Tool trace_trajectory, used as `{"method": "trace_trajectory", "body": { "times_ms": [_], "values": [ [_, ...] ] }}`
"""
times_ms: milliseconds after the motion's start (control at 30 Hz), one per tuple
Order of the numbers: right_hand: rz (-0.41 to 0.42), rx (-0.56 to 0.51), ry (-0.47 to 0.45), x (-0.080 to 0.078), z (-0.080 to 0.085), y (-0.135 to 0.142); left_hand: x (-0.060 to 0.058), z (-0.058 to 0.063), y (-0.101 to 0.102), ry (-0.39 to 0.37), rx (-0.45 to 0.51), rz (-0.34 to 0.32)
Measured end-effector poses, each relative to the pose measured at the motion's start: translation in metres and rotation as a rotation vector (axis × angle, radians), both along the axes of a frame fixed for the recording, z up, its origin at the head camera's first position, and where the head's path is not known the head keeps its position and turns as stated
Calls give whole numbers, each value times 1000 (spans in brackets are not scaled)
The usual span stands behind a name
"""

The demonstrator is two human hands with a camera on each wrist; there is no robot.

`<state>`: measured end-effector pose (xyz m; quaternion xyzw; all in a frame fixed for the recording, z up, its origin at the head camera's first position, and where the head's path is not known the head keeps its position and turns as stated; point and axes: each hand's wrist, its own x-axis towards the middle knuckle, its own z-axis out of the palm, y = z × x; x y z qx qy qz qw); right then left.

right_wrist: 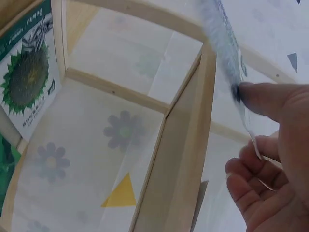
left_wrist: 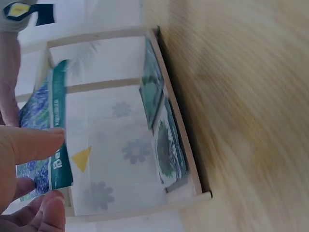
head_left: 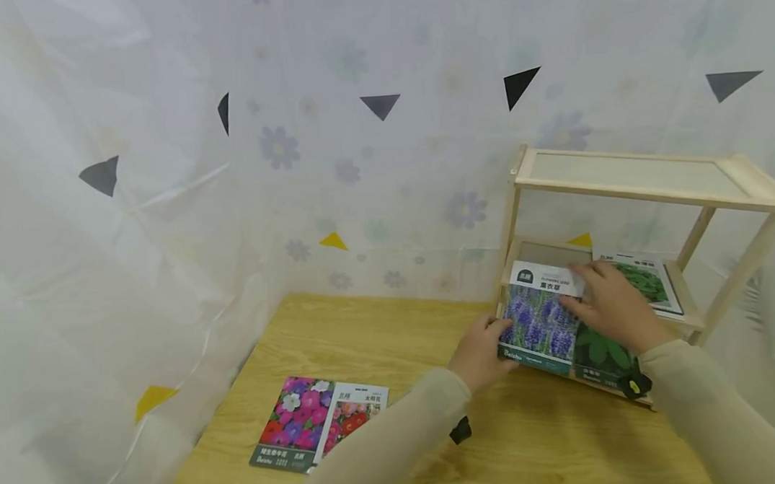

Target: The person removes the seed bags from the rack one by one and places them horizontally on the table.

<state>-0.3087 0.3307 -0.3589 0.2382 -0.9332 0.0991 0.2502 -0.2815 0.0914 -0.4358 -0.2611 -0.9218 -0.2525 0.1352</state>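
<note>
Both hands hold a lavender seed packet, its purple flower picture facing up, in front of a small wooden rack. My left hand grips its lower left edge, thumb on the printed face and fingers behind, as the left wrist view shows. At the upper right, my right hand pinches the packet's edge between thumb and fingers; the right wrist view has the packet nearly edge-on. A dark green leaf packet shows just right of the lavender one, partly covered by it. Behind the right hand lies another leafy packet.
On the wooden table to the left lie a pink flower packet and an overlapping white-topped flower packet, partly hidden by the left sleeve. A sunflower packet rests in the rack. A flower-patterned sheet hangs behind.
</note>
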Motion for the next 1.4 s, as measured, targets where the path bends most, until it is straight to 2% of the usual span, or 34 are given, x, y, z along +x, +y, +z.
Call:
{"method": "trace_trajectory", "body": {
  "times_ms": [200, 333, 467, 767, 1000, 1400],
  "values": [
    [58, -78, 105, 12, -12, -10, 4, 2, -4, -222, 269, -38],
    [64, -121, 125, 16, -22, -18, 6, -1, -10, -308, 380, -37],
    [53, -180, 109, 18, -32, -26, 8, -5, -19, -314, 396, -37],
    [-4, -401, -5, 25, -50, -45, 12, -12, -42, -311, 421, -39],
    [11, -431, -37, 26, -65, -56, 19, -15, -56, -336, 451, -15],
    [-1, -488, -68, 28, -79, -78, 27, -25, -76, -362, 483, 14]
  ]
}}
